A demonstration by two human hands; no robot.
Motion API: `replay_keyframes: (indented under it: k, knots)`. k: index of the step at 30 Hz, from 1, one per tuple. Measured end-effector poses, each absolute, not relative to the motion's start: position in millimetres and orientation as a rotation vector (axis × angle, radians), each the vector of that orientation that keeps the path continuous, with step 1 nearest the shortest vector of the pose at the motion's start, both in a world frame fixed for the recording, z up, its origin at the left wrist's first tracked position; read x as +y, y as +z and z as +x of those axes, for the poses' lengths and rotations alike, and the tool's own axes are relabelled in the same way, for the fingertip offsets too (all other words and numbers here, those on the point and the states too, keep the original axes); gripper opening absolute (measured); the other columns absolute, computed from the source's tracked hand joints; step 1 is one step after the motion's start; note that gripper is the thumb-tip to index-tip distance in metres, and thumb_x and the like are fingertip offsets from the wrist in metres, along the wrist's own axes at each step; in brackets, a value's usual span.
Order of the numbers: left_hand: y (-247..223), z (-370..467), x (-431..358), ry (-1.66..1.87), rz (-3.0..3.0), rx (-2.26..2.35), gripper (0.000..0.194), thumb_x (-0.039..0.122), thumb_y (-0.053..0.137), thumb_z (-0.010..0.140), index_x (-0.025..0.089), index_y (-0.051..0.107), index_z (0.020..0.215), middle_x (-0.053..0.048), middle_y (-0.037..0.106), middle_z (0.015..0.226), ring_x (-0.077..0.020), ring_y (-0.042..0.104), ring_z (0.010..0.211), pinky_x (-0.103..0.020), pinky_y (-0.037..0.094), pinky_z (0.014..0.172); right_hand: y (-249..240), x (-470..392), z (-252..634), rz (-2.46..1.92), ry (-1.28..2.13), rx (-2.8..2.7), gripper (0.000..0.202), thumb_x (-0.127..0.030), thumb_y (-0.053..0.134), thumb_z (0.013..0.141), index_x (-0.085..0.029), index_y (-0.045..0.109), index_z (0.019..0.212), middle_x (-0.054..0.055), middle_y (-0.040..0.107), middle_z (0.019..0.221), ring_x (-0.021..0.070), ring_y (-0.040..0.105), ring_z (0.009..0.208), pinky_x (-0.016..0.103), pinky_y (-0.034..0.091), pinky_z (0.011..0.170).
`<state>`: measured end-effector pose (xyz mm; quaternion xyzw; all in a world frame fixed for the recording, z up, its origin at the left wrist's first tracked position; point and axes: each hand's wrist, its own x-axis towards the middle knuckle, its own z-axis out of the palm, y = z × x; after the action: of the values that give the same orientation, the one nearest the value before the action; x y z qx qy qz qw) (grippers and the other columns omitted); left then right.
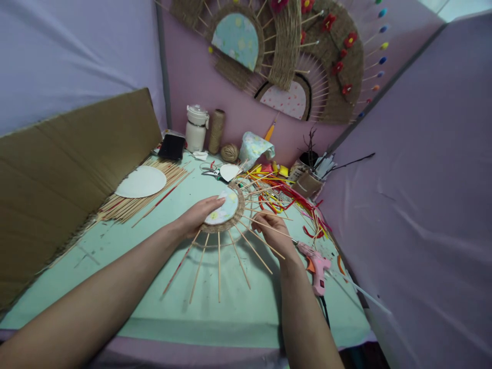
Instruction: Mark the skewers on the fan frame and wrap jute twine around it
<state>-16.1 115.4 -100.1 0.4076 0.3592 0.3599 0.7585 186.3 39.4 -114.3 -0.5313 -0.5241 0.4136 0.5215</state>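
My left hand (197, 214) grips the left edge of a half-round weaving (239, 211), its thumb on top of the floral cloth centre (223, 209). Brown twine is wound in a band around that centre. Thin wooden sticks (219, 266) fan outward from the band, towards me and to the right. A loose strand of twine (215, 246) curves beneath the near sticks towards my right hand (272, 229). The fingers of that hand are curled closed among the right-hand sticks, seemingly pinching the twine; the fingertips are partly hidden.
A pink glue gun (318, 266) lies right of my right forearm. Behind the weaving are pliers (213, 174), a twine ball (229, 152) and coloured pipe cleaners (295, 195). Loose sticks (134, 205) under a white oval (142, 182) lie left, beside a cardboard panel (77, 154).
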Motion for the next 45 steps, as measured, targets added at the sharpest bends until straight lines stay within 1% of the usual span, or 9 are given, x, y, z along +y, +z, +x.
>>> replay_keyframes:
  k: [10,13,18,23,27,30,34,39,45]
  knots:
    - [-99,-16,114,0.777,0.914,0.787,0.022,0.028,0.069,0.078,0.015,0.069,0.096,-0.007,0.076,0.095,-0.0161,0.07,0.079,-0.022,0.054,0.07,-115,41,187,-1.261,0.923,-1.209,0.022,-0.039,0.065,0.079,-0.02,0.062,0.07,-0.002,0.055,0.062,0.012,0.046,0.058,0.026,0.037,0.058]
    - [-97,-21,118,0.783,0.94,0.805,0.021,0.029,0.069,0.078,0.015,0.07,0.093,-0.007,0.076,0.092,-0.0162,0.07,0.077,-0.021,0.054,0.067,-116,43,191,-1.271,0.882,-1.159,0.02,-0.038,0.069,0.074,-0.021,0.061,0.076,-0.003,0.055,0.065,0.0122,0.047,0.06,0.026,0.037,0.058]
    - [-92,-34,131,0.79,0.939,0.854,0.022,0.03,0.069,0.077,0.015,0.07,0.093,-0.007,0.076,0.09,-0.0164,0.07,0.075,-0.021,0.054,0.062,-112,41,202,-1.279,0.78,-1.111,0.029,-0.033,0.074,0.069,-0.022,0.058,0.09,-0.005,0.051,0.065,0.0123,0.047,0.061,0.027,0.04,0.062]
    - [-91,-41,140,0.822,0.916,0.904,0.019,0.028,0.068,0.078,0.014,0.07,0.091,-0.008,0.076,0.09,-0.0159,0.07,0.074,-0.02,0.053,0.062,-108,36,213,-1.227,0.717,-1.18,0.03,-0.033,0.072,0.074,-0.023,0.055,0.096,0.0,0.057,0.08,0.0162,0.055,0.078,0.031,0.046,0.074]
    - [-89,-41,139,0.794,0.894,0.924,0.017,0.027,0.071,0.076,0.014,0.071,0.087,-0.006,0.076,0.083,-0.0147,0.069,0.067,-0.019,0.052,0.057,-110,36,215,-1.181,0.641,-1.172,0.024,-0.033,0.069,0.078,-0.023,0.054,0.095,0.003,0.058,0.091,0.0176,0.057,0.086,0.034,0.047,0.082]
    - [-87,-40,137,0.759,0.879,0.935,0.012,0.025,0.069,0.077,0.015,0.071,0.084,-0.005,0.075,0.079,-0.0134,0.068,0.063,-0.018,0.051,0.054,-109,35,214,-1.181,0.552,-1.168,0.021,-0.032,0.069,0.08,-0.022,0.055,0.092,0.003,0.058,0.091,0.0175,0.056,0.086,0.034,0.046,0.082]
    - [-86,-40,136,0.75,0.89,0.943,0.013,0.026,0.071,0.076,0.015,0.071,0.083,-0.005,0.075,0.075,-0.0158,0.069,0.066,-0.02,0.053,0.056,-107,34,214,-1.202,0.505,-1.162,0.023,-0.033,0.07,0.078,-0.022,0.055,0.09,0.002,0.058,0.086,0.0171,0.056,0.082,0.033,0.047,0.078]
    - [-89,-41,138,0.754,0.898,0.942,0.014,0.027,0.071,0.076,0.015,0.071,0.083,-0.006,0.076,0.079,-0.0157,0.07,0.069,-0.019,0.054,0.059,-106,34,215,-1.184,0.536,-1.154,0.022,-0.033,0.07,0.077,-0.022,0.055,0.09,0.002,0.061,0.085,0.0172,0.058,0.081,0.032,0.049,0.075]
    - [-91,-40,138,0.74,0.874,0.939,0.013,0.026,0.069,0.077,0.015,0.071,0.084,-0.006,0.076,0.079,-0.0151,0.069,0.064,-0.02,0.053,0.055,-102,33,213,-1.159,0.49,-1.137,0.021,-0.028,0.069,0.078,-0.022,0.057,0.094,0.003,0.064,0.091,0.0172,0.062,0.084,0.034,0.051,0.079]
